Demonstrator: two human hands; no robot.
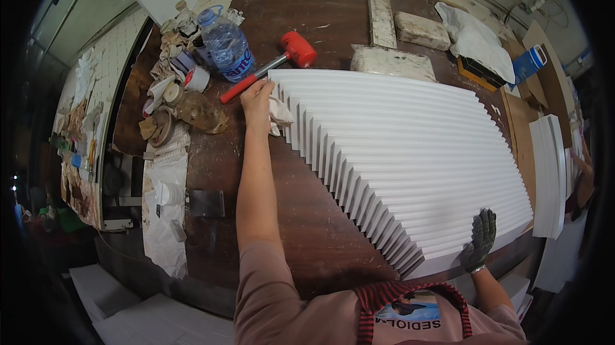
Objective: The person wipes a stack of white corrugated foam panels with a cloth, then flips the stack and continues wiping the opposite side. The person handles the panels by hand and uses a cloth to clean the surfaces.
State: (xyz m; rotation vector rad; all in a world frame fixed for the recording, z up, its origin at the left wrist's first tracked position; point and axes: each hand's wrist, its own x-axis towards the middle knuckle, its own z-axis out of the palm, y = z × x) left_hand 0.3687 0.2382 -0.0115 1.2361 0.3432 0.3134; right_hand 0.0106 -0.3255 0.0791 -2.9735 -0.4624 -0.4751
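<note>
A large row of white panels (397, 165) lies slantwise across the dark brown table, their edges making a ridged surface and their left ends stepped. At its far left corner, my bare left hand (256, 106) is closed on a crumpled white cloth (279, 113), touching the end of the panels. My right hand (480, 242), in a dark grey glove, rests with fingers stretched out against the near right part of the row. Just beyond my left hand lies a mallet (298, 49) with a red head and red grip.
Left of the mallet stand a large water bottle (224, 44), a jar (198, 113) and a clutter of rags. Whitish blocks (391, 63) and a white bag (474, 34) lie at the far side. More white panels (548, 178) stand at the right, near another person's arm (583, 175).
</note>
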